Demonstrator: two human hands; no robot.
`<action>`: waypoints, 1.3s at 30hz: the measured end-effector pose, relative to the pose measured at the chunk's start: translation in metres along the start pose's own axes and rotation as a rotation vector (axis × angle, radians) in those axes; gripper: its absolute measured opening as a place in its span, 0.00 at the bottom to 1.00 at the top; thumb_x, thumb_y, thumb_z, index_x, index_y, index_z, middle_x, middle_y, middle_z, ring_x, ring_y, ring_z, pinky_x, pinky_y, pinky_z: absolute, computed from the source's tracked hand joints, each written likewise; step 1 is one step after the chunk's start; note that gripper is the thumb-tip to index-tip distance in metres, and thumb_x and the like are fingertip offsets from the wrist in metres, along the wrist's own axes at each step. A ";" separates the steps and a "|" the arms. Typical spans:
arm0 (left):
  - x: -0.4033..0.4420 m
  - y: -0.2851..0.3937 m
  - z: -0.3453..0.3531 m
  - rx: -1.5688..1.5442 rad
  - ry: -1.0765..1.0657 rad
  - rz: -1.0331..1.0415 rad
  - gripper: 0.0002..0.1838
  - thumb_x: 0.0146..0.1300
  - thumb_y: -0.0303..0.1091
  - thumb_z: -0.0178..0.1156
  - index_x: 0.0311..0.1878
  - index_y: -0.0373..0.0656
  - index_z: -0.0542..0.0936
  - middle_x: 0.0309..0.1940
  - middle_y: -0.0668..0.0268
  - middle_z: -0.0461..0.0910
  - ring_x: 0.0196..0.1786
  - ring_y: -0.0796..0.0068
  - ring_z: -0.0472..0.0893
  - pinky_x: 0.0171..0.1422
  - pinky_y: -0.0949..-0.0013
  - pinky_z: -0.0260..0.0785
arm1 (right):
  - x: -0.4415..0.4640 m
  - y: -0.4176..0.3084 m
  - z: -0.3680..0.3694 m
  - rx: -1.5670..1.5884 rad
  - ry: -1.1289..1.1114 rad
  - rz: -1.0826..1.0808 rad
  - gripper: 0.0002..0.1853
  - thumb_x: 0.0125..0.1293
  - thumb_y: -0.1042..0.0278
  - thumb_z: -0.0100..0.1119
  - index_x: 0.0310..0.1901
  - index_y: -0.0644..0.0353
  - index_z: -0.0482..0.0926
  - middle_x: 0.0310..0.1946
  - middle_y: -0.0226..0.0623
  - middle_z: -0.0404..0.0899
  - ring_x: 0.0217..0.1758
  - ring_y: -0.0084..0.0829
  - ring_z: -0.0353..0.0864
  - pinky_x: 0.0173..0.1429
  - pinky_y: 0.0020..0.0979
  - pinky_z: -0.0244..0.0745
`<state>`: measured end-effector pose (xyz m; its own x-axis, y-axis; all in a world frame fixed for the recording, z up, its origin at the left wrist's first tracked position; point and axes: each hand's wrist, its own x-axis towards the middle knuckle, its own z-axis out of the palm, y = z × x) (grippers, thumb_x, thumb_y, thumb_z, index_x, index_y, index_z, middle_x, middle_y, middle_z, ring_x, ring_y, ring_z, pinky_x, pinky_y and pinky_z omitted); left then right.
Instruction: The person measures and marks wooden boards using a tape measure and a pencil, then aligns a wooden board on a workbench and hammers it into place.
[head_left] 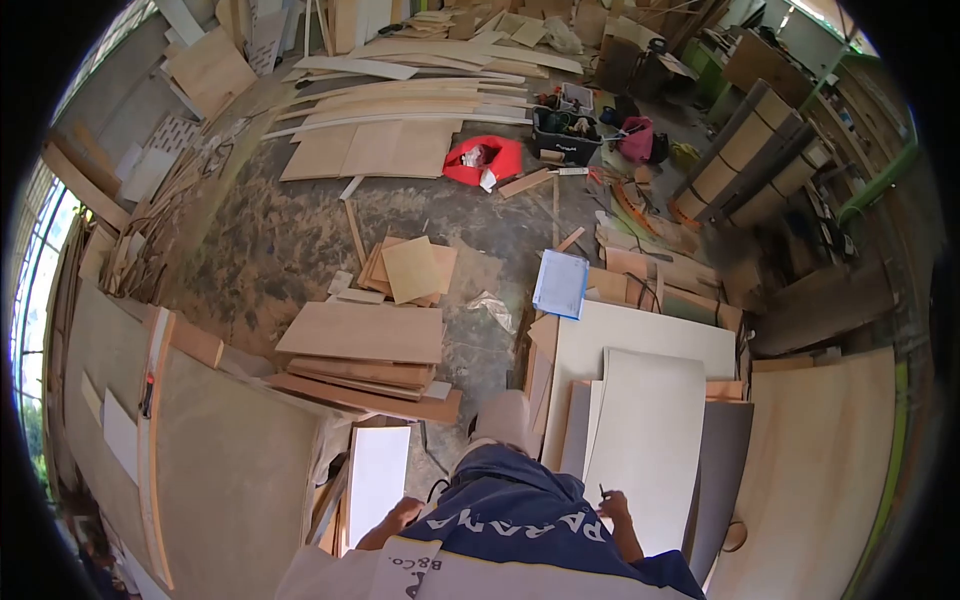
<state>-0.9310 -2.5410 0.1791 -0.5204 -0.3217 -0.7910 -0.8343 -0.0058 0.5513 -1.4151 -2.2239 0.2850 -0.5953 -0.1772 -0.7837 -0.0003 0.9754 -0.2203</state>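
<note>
My right hand (614, 505) is closed, with a small, thin dark object (602, 491) poking up from its fingers; its kind is too small to make out. It is over the pale curved sheet (650, 430) lying on the stack to my right. My left hand (404, 514) hangs low beside my shirt, close to the white panel (378, 470) on my left. Its fingers look curled but are partly hidden, and whether they grip anything does not show. A black cord-like loop (436, 488) shows just right of that hand.
Stacked brown boards (360, 335) lie ahead on the left. A blue-edged clear tray (561, 284) sits at the far end of the right stack. Farther off are a red bag (483, 160) and a black crate (566, 140). A long wooden strip (153, 440) lies on the left-hand panel.
</note>
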 end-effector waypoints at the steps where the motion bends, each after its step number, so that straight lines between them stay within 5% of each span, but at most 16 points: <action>1: 0.001 0.005 0.002 -0.020 -0.005 -0.039 0.11 0.61 0.32 0.57 0.26 0.36 0.80 0.24 0.58 0.82 0.23 0.63 0.82 0.27 0.62 0.76 | 0.042 -0.004 -0.005 -0.004 0.048 -0.136 0.12 0.52 0.80 0.62 0.41 0.67 0.84 0.30 0.47 0.85 0.30 0.37 0.87 0.34 0.34 0.82; 2: 0.006 0.013 -0.001 -0.033 -0.011 -0.073 0.11 0.61 0.32 0.57 0.26 0.36 0.81 0.24 0.58 0.82 0.23 0.63 0.82 0.27 0.62 0.76 | 0.089 -0.003 -0.007 -0.004 0.095 -0.273 0.12 0.54 0.83 0.58 0.42 0.68 0.83 0.26 0.45 0.84 0.24 0.35 0.86 0.27 0.33 0.81; 9: 0.119 0.093 -0.099 -0.052 0.077 -0.125 0.08 0.59 0.31 0.58 0.28 0.38 0.81 0.24 0.58 0.81 0.25 0.63 0.82 0.29 0.63 0.75 | 0.190 -0.274 -0.062 0.315 0.171 -0.420 0.13 0.57 0.76 0.49 0.38 0.70 0.82 0.29 0.47 0.84 0.23 0.31 0.82 0.27 0.31 0.78; 14: 0.217 0.180 -0.251 -0.050 0.271 -0.028 0.07 0.58 0.31 0.58 0.30 0.39 0.81 0.24 0.58 0.81 0.27 0.62 0.81 0.30 0.63 0.74 | 0.280 -0.434 -0.086 -0.033 0.053 -0.457 0.12 0.57 0.69 0.53 0.35 0.65 0.85 0.24 0.41 0.84 0.24 0.31 0.82 0.28 0.33 0.75; 17: 0.227 0.288 -0.371 -0.613 0.399 -0.093 0.06 0.57 0.30 0.58 0.30 0.40 0.82 0.24 0.58 0.81 0.27 0.62 0.81 0.31 0.64 0.73 | 0.306 -0.513 -0.112 0.004 0.223 -0.628 0.13 0.58 0.65 0.54 0.32 0.66 0.85 0.24 0.47 0.83 0.26 0.37 0.82 0.34 0.37 0.76; 18: 0.224 0.325 -0.405 -0.885 0.466 -0.144 0.07 0.62 0.29 0.55 0.34 0.36 0.80 0.20 0.57 0.79 0.21 0.66 0.80 0.22 0.65 0.71 | 0.294 -0.552 -0.132 0.039 0.304 -0.590 0.14 0.58 0.64 0.55 0.31 0.67 0.84 0.24 0.49 0.83 0.27 0.39 0.83 0.35 0.38 0.76; 19: 0.258 0.312 -0.429 -0.611 0.514 -0.017 0.07 0.61 0.30 0.57 0.33 0.36 0.80 0.21 0.58 0.80 0.23 0.66 0.81 0.26 0.64 0.72 | 0.297 -0.577 -0.146 0.088 0.294 -0.557 0.15 0.59 0.62 0.54 0.32 0.66 0.83 0.26 0.50 0.83 0.31 0.44 0.83 0.39 0.42 0.76; 21: 0.300 0.323 -0.478 -0.343 0.551 0.097 0.07 0.60 0.31 0.58 0.32 0.37 0.80 0.22 0.58 0.81 0.25 0.66 0.82 0.29 0.64 0.73 | 0.319 -0.612 -0.167 0.145 0.285 -0.509 0.16 0.61 0.60 0.53 0.33 0.67 0.82 0.28 0.53 0.83 0.35 0.51 0.83 0.43 0.47 0.75; 24: 0.332 0.390 -0.545 -0.640 0.497 -0.145 0.09 0.62 0.34 0.58 0.34 0.36 0.80 0.21 0.58 0.80 0.22 0.69 0.80 0.26 0.66 0.72 | 0.386 -0.614 -0.178 -0.054 0.449 -0.575 0.16 0.58 0.60 0.56 0.27 0.68 0.83 0.22 0.49 0.82 0.29 0.45 0.84 0.35 0.44 0.75; 27: 0.383 0.414 -0.591 -0.720 0.565 -0.074 0.09 0.60 0.35 0.60 0.33 0.37 0.82 0.20 0.59 0.80 0.22 0.70 0.80 0.27 0.65 0.72 | 0.417 -0.630 -0.198 -0.240 0.279 -0.477 0.19 0.57 0.58 0.54 0.29 0.69 0.84 0.28 0.60 0.82 0.37 0.56 0.84 0.49 0.51 0.77; 28: 0.399 0.417 -0.602 -0.746 0.586 -0.069 0.09 0.60 0.35 0.60 0.33 0.37 0.82 0.20 0.59 0.80 0.22 0.70 0.80 0.27 0.65 0.72 | 0.419 -0.649 -0.209 -0.341 0.182 -0.405 0.18 0.56 0.58 0.55 0.30 0.67 0.85 0.26 0.54 0.83 0.36 0.53 0.85 0.50 0.49 0.77; 30: 0.435 0.409 -0.613 -0.598 0.585 -0.118 0.11 0.61 0.37 0.59 0.32 0.39 0.83 0.19 0.60 0.81 0.23 0.70 0.82 0.28 0.64 0.73 | 0.460 -0.670 -0.219 -0.515 0.059 -0.367 0.17 0.55 0.57 0.57 0.32 0.65 0.86 0.29 0.51 0.84 0.40 0.50 0.85 0.52 0.47 0.77; 32: 0.460 0.393 -0.622 0.413 0.487 0.077 0.13 0.62 0.38 0.58 0.34 0.39 0.85 0.21 0.59 0.82 0.26 0.70 0.84 0.31 0.63 0.75 | 0.555 -0.660 -0.204 -0.584 0.052 -0.309 0.19 0.55 0.56 0.58 0.36 0.65 0.86 0.37 0.54 0.83 0.48 0.51 0.83 0.54 0.46 0.76; 36: 0.472 0.414 -0.618 -0.880 0.492 -0.432 0.12 0.63 0.35 0.57 0.36 0.36 0.84 0.24 0.53 0.84 0.24 0.61 0.85 0.26 0.59 0.76 | 0.564 -0.852 -0.257 -0.588 0.107 -0.519 0.20 0.56 0.56 0.58 0.38 0.68 0.84 0.38 0.58 0.83 0.47 0.55 0.83 0.52 0.47 0.76; 38: 0.476 0.418 -0.608 -0.991 0.530 -0.450 0.12 0.63 0.34 0.57 0.36 0.34 0.84 0.24 0.52 0.84 0.22 0.60 0.84 0.25 0.59 0.76 | 0.585 -0.940 -0.274 -0.645 0.047 -0.763 0.19 0.56 0.57 0.57 0.36 0.68 0.84 0.34 0.59 0.82 0.42 0.57 0.83 0.48 0.49 0.76; 39: 0.480 0.419 -0.612 -1.081 0.575 -0.451 0.13 0.63 0.34 0.57 0.35 0.32 0.83 0.24 0.51 0.84 0.21 0.59 0.84 0.24 0.59 0.76 | 0.608 -0.989 -0.268 -0.677 0.078 -0.667 0.18 0.58 0.56 0.58 0.35 0.66 0.84 0.34 0.57 0.82 0.42 0.54 0.83 0.46 0.51 0.76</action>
<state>-1.4194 -3.2775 0.1928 0.1416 -0.4470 -0.8833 -0.2063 -0.8860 0.4153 -1.9924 -3.2616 0.1818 -0.3566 -0.7390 -0.5717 -0.8095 0.5499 -0.2059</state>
